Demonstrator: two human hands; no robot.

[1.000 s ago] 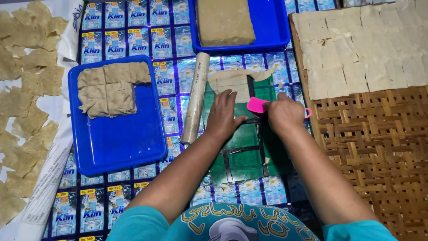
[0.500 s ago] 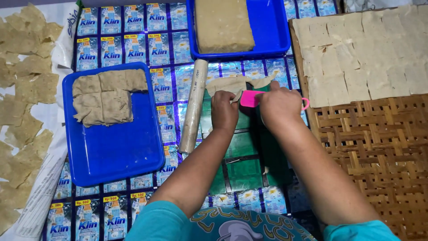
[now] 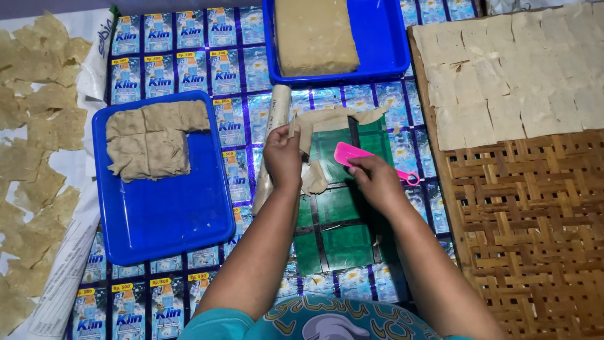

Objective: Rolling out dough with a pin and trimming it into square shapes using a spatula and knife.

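Left hand (image 3: 283,157) pinches thin beige dough sheet (image 3: 327,123) half-peeled off green mat (image 3: 336,220), right hand (image 3: 374,179) grips pink plastic scraper (image 3: 355,155); woven bamboo tray (image 3: 535,233) at 3 o'clock half-filled.

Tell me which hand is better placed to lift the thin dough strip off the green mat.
Left, probably. The left hand already pinches the thin dough strip at its edge on the green mat. The right hand is occupied holding the pink scraper.

Tray (image 3: 163,220) left of mat (image 3: 336,214); woven rack (image 3: 535,226) right.
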